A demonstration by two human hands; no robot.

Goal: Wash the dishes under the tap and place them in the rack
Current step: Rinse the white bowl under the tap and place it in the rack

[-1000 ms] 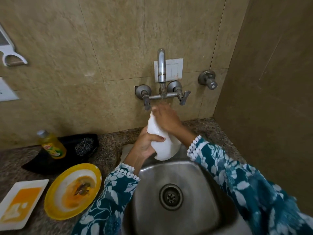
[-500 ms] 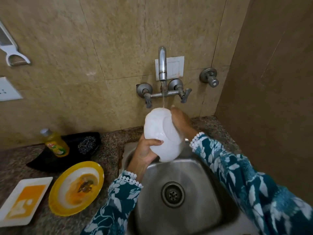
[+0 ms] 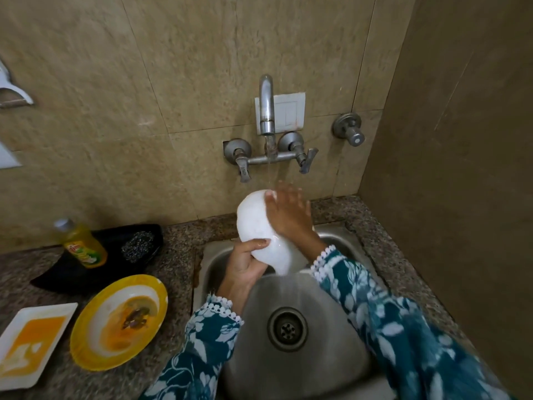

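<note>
Head view: white glossy wet bowl (image 3: 256, 223)

Right hand (image 3: 288, 215) now spread flat over the white dish (image 3: 259, 229), up from its rim half a second ago, dish turned edge-on again, left hand (image 3: 245, 264) gripping lower, water from the tap (image 3: 266, 105) striking the fingers

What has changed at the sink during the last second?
The right hand slid from the white bowl's far side onto its top, palm spread flat under the tap's stream. The left hand kept its grip on the bowl's lower edge. The yellow plate and the soap bottle stayed put.
</note>
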